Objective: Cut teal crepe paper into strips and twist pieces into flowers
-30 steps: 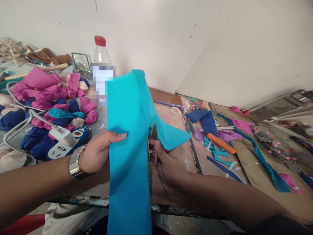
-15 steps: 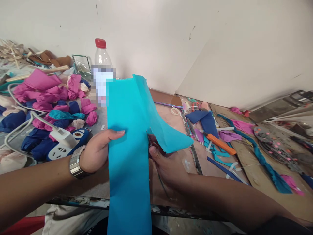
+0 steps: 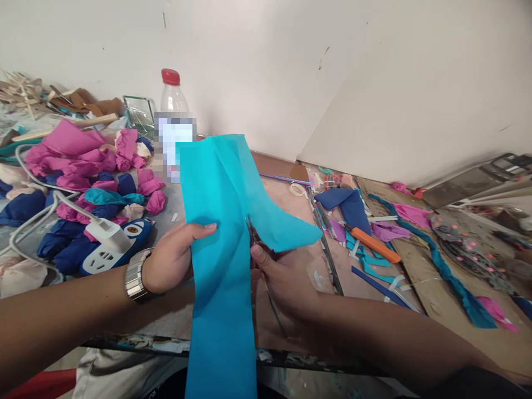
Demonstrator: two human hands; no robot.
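Note:
A long turquoise sheet (image 3: 222, 288), paper or thin fabric, hangs upright in front of me, and its lower end runs out of view. My left hand (image 3: 174, 252) grips its left edge, thumb on the front and fingers hidden behind. On the right side my right hand (image 3: 282, 271) is closed on small scissors (image 3: 251, 227), whose blades stand at the cut in the sheet. The partly cut strip (image 3: 286, 224) bends away to the right above my right hand. Most of the scissors' handle is hidden by my fingers.
Crumpled pink and blue pieces (image 3: 75, 149) lie at left beside a power strip (image 3: 112, 249) with a white cable. Behind the sheet stands a red-capped bottle (image 3: 172, 97). An orange utility knife (image 3: 374, 244) lies among scraps at right. A wall rises behind the table.
The sheet's top has tipped and its surface has creased slightly. My left hand has shifted a little right. The scissors' blades show more at the cut, and the strip's tip hangs slightly further left.

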